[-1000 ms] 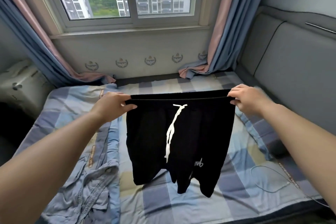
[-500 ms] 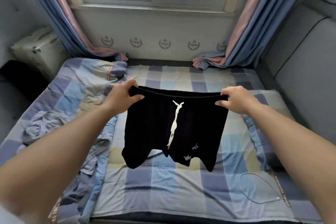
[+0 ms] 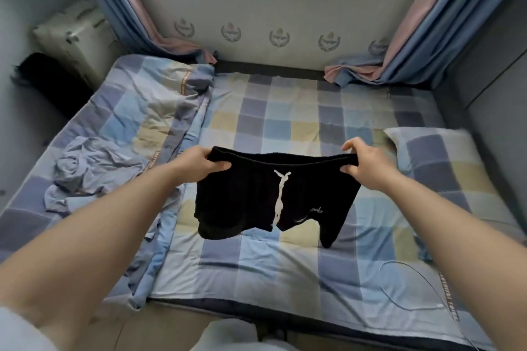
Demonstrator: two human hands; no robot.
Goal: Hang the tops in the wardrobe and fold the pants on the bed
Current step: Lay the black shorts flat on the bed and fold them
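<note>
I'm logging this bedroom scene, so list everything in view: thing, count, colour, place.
shorts: one, black with white drawstring, held over the bed
bed: one, checked blue, yellow and grey sheet, centre
quilt: one, checked, rumpled, bed's left
shirt: one, pale blue, crumpled on quilt
pillow: one, checked, bed's right
cable: one, white, near right bed corner
curtains: two, blue and pink, flanking window
left hand: grips waistband
right hand: grips waistband

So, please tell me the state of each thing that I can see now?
black shorts: unfolded, held up by the waistband, hems near the bed
left hand: grips waistband
right hand: grips waistband
blue shirt: crumpled on the bed
pillow: lying flat
white cable: loose on the sheet
</note>
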